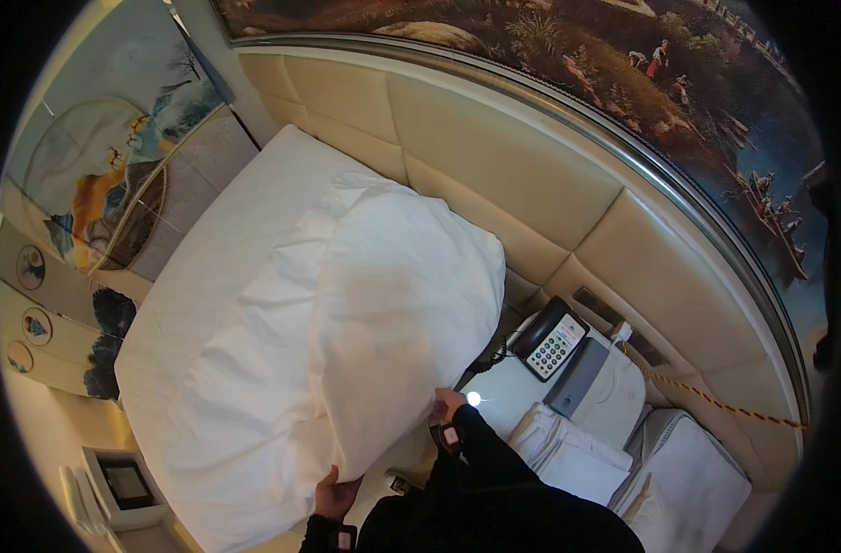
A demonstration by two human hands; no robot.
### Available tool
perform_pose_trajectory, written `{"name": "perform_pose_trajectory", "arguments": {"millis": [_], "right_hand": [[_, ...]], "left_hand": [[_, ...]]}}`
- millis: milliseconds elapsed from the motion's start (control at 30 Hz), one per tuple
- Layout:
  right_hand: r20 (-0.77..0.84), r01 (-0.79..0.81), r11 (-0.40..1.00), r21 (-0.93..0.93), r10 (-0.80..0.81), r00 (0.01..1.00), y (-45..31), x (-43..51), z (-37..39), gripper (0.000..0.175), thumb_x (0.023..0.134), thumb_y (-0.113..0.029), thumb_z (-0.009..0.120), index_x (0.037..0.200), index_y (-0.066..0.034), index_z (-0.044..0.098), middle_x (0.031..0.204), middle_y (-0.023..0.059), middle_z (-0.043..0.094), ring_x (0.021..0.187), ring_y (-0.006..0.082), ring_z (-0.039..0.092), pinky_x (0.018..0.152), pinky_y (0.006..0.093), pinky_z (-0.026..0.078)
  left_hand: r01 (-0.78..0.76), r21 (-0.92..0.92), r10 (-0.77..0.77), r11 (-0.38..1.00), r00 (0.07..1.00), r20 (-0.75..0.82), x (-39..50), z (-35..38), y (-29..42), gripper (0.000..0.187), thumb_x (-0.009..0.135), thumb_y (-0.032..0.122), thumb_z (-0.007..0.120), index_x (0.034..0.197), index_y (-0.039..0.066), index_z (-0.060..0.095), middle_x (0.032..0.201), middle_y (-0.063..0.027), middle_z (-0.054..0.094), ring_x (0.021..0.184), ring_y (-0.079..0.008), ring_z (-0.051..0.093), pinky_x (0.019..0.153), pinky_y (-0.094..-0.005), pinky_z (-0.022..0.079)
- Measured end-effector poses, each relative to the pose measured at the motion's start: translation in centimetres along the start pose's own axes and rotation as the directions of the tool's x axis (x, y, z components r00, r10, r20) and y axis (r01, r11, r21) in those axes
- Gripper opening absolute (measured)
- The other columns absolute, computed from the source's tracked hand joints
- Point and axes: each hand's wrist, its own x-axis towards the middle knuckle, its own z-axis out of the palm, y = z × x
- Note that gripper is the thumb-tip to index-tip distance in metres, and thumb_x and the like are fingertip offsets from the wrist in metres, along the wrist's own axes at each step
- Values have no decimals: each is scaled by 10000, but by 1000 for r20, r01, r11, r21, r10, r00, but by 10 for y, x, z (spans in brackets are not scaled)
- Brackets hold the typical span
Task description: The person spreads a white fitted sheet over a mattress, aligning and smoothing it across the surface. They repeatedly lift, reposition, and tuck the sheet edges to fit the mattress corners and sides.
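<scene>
A white duvet [386, 290] lies bunched over a bed with a white sheet [233, 214]. My left hand [336, 494] is at the duvet's near edge, thumb on top and the fingers partly beneath, gripping the cloth. Farther right, my right hand [449, 404] pinches the same edge beside the nightstand. Both hands have dark sleeves and something strapped at the wrist. The fingertips under the cloth are hidden.
A white nightstand [510, 387] right of the bed holds a telephone [550, 339], a grey box [576, 377] and folded white linens [572, 449]. Another bed [697, 470] is at the lower right. A padded headboard [489, 159] runs behind; a shoe [397, 481] shows below.
</scene>
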Motion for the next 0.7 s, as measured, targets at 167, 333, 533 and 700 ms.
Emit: {"name": "perform_pose_trajectory", "arguments": {"millis": [167, 333, 533, 700], "right_hand": [[99, -183, 981, 61, 176, 979, 2, -32, 23, 246, 759, -209, 685, 794, -86, 475, 630, 61, 457, 532, 208, 462, 498, 400, 430], [323, 373, 875, 307, -465, 825, -7, -80, 33, 211, 839, -188, 619, 778, -80, 448, 603, 45, 456, 462, 188, 440, 452, 303, 393], [408, 877, 55, -476, -870, 276, 37, -1, -49, 199, 891, -234, 504, 986, -61, 528, 770, 40, 578, 700, 213, 568, 610, 397, 442], [198, -113, 954, 278, 58, 978, 98, -56, 33, 328, 889, -272, 493, 1143, -66, 468, 1103, 100, 545, 1047, 301, 501, 945, 515, 348]], "left_hand": [[-39, 10, 38, 999, 998, 54, -12, -3, 3, 539, 877, 247, 524, 1302, -12, 317, 1301, -179, 409, 1219, -327, 366, 1067, -442, 253], [-142, 18, 138, 990, 982, 131, -12, -29, 14, 511, 896, 267, 499, 1280, -28, 336, 1289, -174, 421, 1209, -315, 377, 1061, -438, 264], [-6, -28, 12, 1000, 980, 197, 11, -13, 4, 470, 909, 260, 489, 1252, -35, 362, 1256, -161, 450, 1180, -296, 414, 1049, -420, 285], [-49, -61, 56, 997, 991, 120, -16, -56, 7, 445, 912, 254, 485, 1249, -11, 365, 1237, -146, 467, 1159, -293, 438, 1029, -418, 303]]}}
